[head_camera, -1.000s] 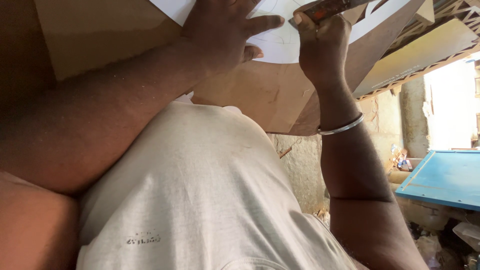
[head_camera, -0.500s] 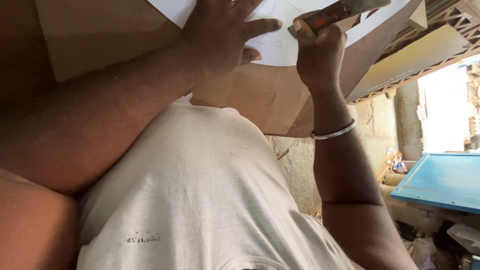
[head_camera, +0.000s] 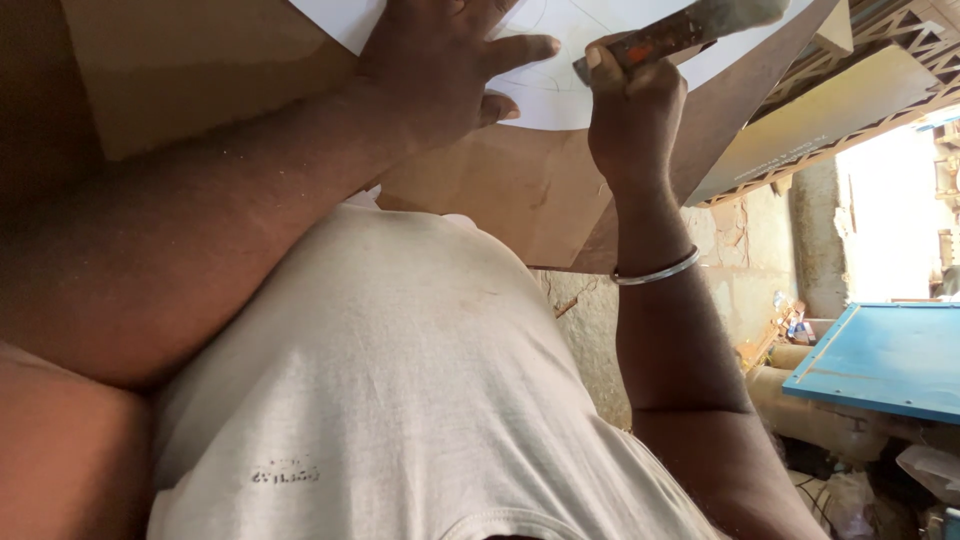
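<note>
Overhead, left hand (head_camera: 440, 60) presses flat, fingertips cropped; right hand (head_camera: 630, 110) grips perhaps a knife (head_camera: 680, 28).

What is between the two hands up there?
In the head view, only white paper with faint pencilled curves lies between the left hand and the right hand.

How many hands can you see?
2. The left hand presses flat on the white paper, and the right hand grips a tool just beside it. No other hands show.
</note>
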